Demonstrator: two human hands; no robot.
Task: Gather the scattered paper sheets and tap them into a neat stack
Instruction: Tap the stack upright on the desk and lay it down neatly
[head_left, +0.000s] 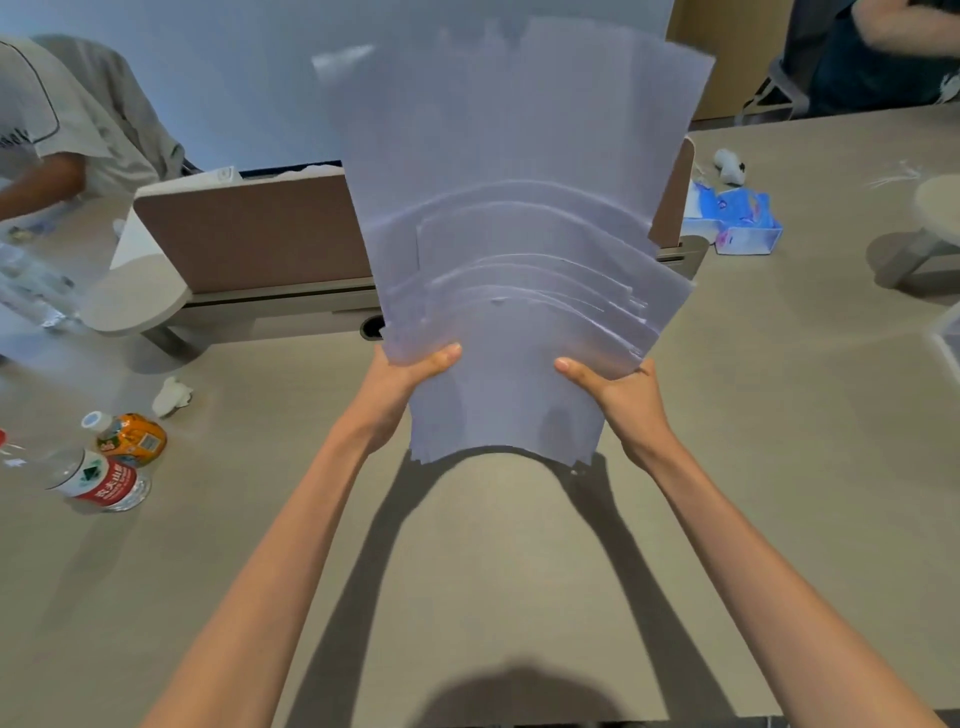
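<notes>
Head view: sheets held upright over the table, near its middle.
Left hand: gripping the sheets' left edge, thumb in front.
Right hand: gripping the right edge likewise.
Done: apparently all gathered off the table.
Left: top edges staggered, fanned; tapping on the table needed to square them.

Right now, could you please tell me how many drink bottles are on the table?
2: an orange-labelled bottle at the left, and a red-labelled water bottle just nearer the camera. A third may be cut off at the left edge.
</notes>
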